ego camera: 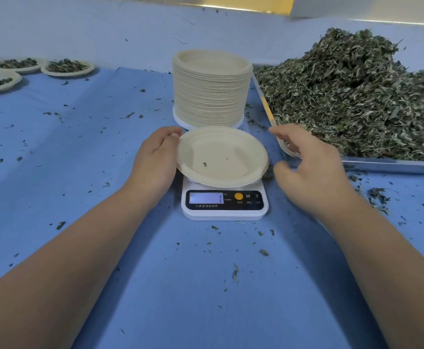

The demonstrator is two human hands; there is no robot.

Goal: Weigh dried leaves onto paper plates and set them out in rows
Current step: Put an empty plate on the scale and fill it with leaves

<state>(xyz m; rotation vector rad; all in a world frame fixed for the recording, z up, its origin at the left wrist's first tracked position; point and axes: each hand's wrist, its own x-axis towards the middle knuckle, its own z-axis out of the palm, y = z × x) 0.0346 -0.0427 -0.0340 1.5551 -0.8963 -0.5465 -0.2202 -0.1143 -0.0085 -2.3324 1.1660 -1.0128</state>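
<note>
My left hand (pixel 155 159) holds the left rim of the paper plate (pixel 221 157) sitting on the scale (pixel 224 210). My right hand (pixel 311 170) hangs with fingers relaxed between plate and tray (pixel 382 166) of dried leaves (pixel 357 96). The plate stack (pixel 212 89) stands just behind.

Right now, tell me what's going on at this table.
A person is weighing out portions. The left hand grips the rim of a nearly empty paper plate on the scale. The right hand is open beside the tray of dried leaves. Filled plates sit at far left, a stack of empty plates behind the scale.
</note>
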